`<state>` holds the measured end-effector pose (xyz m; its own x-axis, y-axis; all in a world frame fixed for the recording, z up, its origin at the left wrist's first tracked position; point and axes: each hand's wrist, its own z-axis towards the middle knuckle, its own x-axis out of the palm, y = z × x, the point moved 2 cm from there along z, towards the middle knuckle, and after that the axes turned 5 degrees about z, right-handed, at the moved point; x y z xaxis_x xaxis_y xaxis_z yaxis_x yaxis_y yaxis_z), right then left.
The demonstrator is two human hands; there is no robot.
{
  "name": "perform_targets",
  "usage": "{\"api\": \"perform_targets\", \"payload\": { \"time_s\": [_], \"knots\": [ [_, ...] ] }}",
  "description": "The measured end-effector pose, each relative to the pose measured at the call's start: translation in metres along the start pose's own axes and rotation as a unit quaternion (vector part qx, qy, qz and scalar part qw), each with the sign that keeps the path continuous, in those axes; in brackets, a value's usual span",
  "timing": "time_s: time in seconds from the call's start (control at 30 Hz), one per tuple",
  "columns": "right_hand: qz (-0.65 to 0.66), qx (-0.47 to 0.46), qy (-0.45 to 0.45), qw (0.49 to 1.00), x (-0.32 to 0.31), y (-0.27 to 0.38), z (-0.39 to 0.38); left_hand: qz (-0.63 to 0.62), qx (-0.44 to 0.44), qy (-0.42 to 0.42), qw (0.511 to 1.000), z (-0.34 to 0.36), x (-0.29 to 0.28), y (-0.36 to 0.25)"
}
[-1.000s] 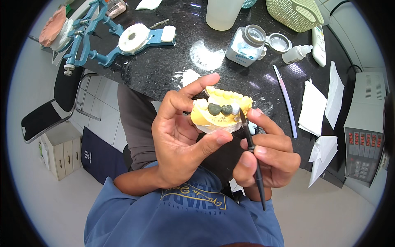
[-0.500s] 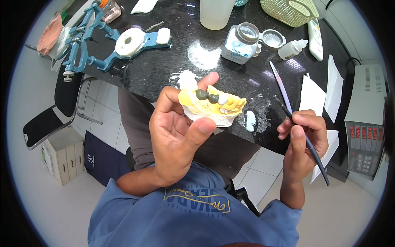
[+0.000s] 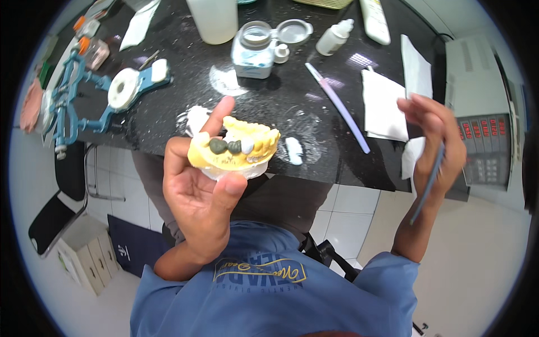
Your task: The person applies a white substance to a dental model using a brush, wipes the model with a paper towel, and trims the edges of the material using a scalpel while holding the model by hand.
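Observation:
My left hand (image 3: pixel 199 205) holds up a dental model (image 3: pixel 216 160), thumb at its front and fingers behind. The model has a yellow tooth arch on a white base. Two dark grey-green crowns (image 3: pixel 225 147) and one whitish tooth (image 3: pixel 247 147) sit side by side along it. Over at the right, my right hand (image 3: pixel 441 149) is raised near the white papers, its fingers bent and slightly blurred. A slim dark blue tool (image 3: pixel 428 188) is held in it, the handle pointing down along the wrist; its working tip is hidden.
White smears (image 3: pixel 293 150) mark the black countertop (image 3: pixel 331 163). A purple-white pen-like tool (image 3: pixel 342 112), folded tissue (image 3: pixel 384 106), open powder jar (image 3: pixel 254 53) and dropper bottle (image 3: pixel 335 38) lie beyond. A blue articulator (image 3: pixel 95 121) stands left; a grey device (image 3: pixel 483 129) stands right.
My right hand has risen and moved right, away from the model, swinging the tool's handle down toward the wrist. The view has shifted right; my left hand still holds the model.

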<state>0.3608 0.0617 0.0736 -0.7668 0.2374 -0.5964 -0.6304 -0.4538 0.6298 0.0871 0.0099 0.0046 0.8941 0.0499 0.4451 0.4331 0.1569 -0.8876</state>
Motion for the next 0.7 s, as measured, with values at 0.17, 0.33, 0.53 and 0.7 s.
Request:
{"api": "perform_targets", "payload": {
  "time_s": [0.17, 0.33, 0.53, 0.7],
  "knots": [
    [-0.188, 0.037, 0.145, 0.971, -0.002, -0.011, 0.002, 0.066, 0.126, 0.045, 0.989, 0.009, 0.01, 0.004],
    [-0.283, -0.021, 0.122, 0.951, 0.019, -0.016, -0.01, 0.094, 0.204, 0.074, 0.972, 0.012, 0.014, 0.006],
    [-0.296, -0.048, 0.075, 0.951, 0.025, -0.021, -0.009, 0.081, 0.251, 0.052, 0.963, 0.011, 0.015, 0.009],
    [-0.242, -0.058, -0.042, 0.968, 0.017, -0.011, 0.001, 0.08, 0.225, 0.057, 0.97, 0.011, 0.013, 0.006]
  ]
}}
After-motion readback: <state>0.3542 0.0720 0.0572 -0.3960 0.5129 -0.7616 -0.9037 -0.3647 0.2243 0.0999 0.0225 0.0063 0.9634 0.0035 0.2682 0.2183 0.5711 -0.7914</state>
